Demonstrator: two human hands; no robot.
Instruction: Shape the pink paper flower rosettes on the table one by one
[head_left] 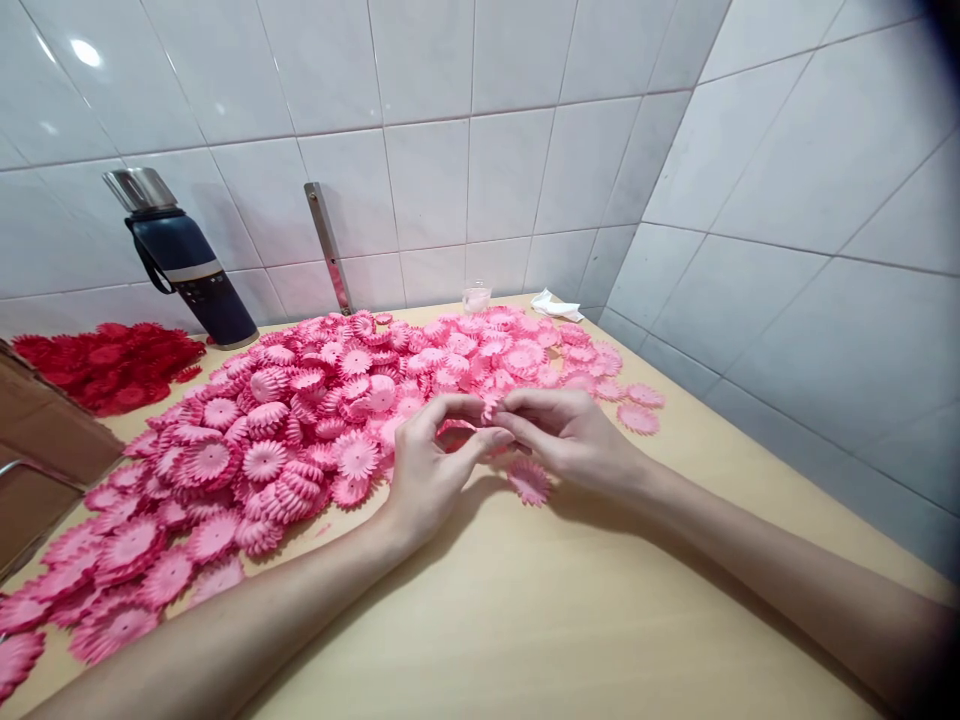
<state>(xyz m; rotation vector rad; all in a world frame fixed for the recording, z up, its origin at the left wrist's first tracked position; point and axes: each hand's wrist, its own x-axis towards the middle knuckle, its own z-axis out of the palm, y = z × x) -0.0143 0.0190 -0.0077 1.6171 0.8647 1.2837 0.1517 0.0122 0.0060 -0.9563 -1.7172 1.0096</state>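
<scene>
Both hands pinch one pink flower, which seems light and flimsy, best held by its rim

Pink petal discs, darker-edged, on a pale tan desk
Red petal discs near its far edge; navy bottle, pale-banded

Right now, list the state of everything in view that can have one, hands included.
Left hand: fingers curled, pinching the held pink piece
Right hand: fingertips closed on the same piece
Held pink piece: partly hidden by fingers
Pink heap: loosely piled
Red heap: piled
Dark blue bottle: standing, cap on
Metal strip: upright
White paper: crumpled
Clear container: contents unclear
</scene>
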